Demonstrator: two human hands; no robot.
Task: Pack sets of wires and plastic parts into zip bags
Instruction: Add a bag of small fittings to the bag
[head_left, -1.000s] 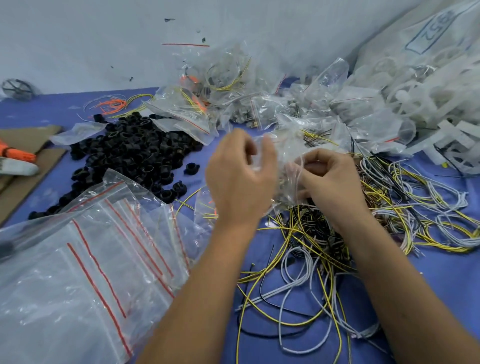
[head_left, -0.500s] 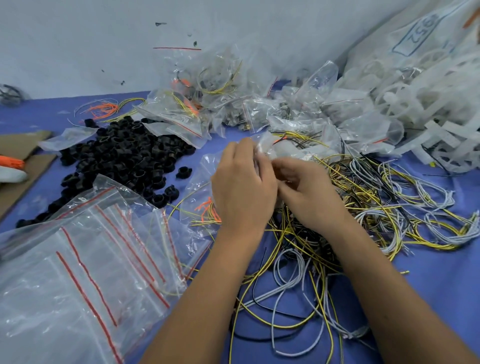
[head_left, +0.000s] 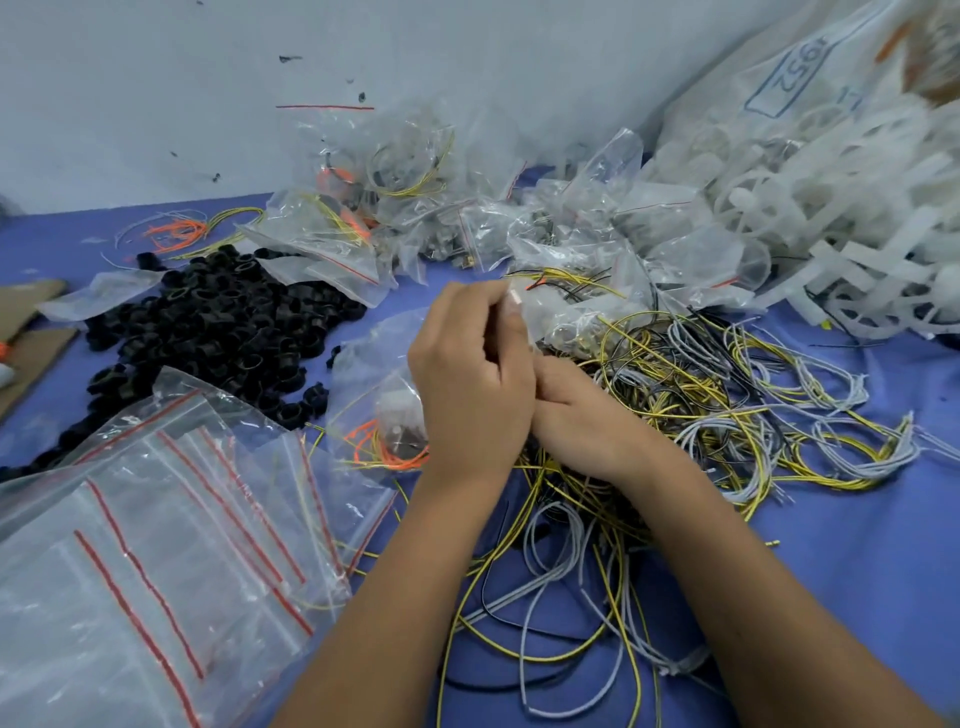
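Left of the fingers: empty zip bags (head_left: 156, 561) stacked with red seals showing, black plastic rings (head_left: 223, 332) heaped beyond, both probably within easy reach for the next set. At the fingers: left hand (head_left: 467, 384) curled, pinching the top edge of a filled bag (head_left: 384, 395), orange wire and parts hanging below it, likely to press the seal closed. Right hand (head_left: 576, 415) tucked against the left, fingertips hidden, grasp impossible to tell. Right of the fingers: loose yellow, grey and black wires (head_left: 727, 405) sprawled, finished bags (head_left: 571, 244) piled behind.
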